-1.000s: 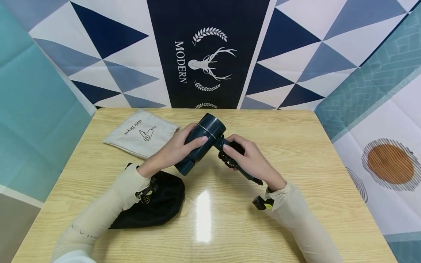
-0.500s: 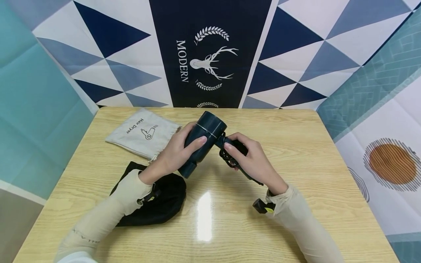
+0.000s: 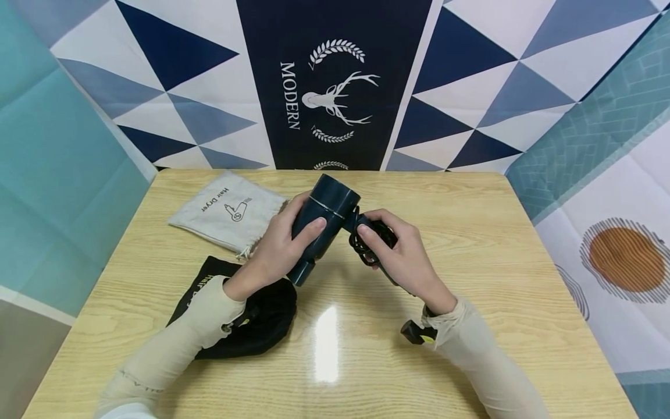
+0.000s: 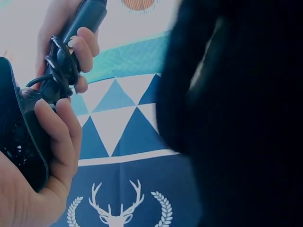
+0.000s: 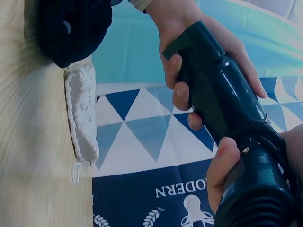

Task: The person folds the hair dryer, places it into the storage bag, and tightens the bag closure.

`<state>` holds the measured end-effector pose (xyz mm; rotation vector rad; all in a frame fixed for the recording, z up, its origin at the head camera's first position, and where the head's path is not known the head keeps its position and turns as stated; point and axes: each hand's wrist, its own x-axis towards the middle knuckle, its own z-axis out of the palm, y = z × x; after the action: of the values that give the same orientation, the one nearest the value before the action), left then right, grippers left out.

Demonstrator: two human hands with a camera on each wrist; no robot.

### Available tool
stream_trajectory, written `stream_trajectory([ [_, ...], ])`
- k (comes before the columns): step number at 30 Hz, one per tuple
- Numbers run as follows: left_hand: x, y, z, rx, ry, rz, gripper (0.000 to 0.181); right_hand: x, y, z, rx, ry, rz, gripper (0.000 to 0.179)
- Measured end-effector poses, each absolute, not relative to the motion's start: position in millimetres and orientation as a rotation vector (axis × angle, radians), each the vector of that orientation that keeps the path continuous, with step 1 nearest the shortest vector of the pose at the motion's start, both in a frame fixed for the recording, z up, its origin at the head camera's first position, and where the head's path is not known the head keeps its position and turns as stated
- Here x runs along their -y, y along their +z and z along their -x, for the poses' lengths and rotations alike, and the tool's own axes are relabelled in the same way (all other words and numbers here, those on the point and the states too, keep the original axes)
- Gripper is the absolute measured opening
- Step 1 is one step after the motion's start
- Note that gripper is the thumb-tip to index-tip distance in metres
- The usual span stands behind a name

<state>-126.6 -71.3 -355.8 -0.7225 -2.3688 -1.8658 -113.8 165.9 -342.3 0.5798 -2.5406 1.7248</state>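
One hair dryer (image 3: pixel 334 210), likely stiff and slick: left hand (image 3: pixel 285 240) grips its barrel (image 5: pixel 232 94); right hand (image 3: pixel 402 250) alongside grips the handle (image 4: pixel 90 18), probably surest.

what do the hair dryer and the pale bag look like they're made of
The hair dryer looks like hard plastic, dark and glossy, going by its smooth shell and bright highlights. The pale bag seems matte woven cloth, maybe cotton or linen, given its soft creases.
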Motion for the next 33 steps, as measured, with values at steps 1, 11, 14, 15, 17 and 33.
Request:
stream_trajectory([
  [1, 70.9, -356.6, 126.1, 2.349, -1.849, 0.726, 0.058, -163.8, -338.3, 110.8, 2.527, 1.728, -0.571, 0.024],
  [11, 51.8, -365.2, 115.8, 2.145, -1.822, 0.737, 0.061, -159.6, -349.3, 108.4, 2.263, 1.849, -0.536, 0.021],
  [14, 46.8, -367.3, 112.1, 2.109, -1.850, 0.723, 0.058, -159.7, -354.0, 110.6, 2.216, 1.880, -0.550, 0.022],
  [15, 46.1, -367.8, 111.3, 2.104, -1.858, 0.717, 0.057, -160.1, -354.8, 111.2, 2.214, 1.882, -0.550, 0.022],
  [17, 45.9, -368.8, 110.3, 2.097, -1.881, 0.704, 0.056, -160.9, -354.3, 111.1, 2.222, 1.893, -0.553, 0.024],
  [33, 57.1, -369.6, 106.1, 2.123, -1.979, 0.646, 0.055, -164.0, -343.0, 112.6, 2.450, 1.929, -0.544, 0.035],
])
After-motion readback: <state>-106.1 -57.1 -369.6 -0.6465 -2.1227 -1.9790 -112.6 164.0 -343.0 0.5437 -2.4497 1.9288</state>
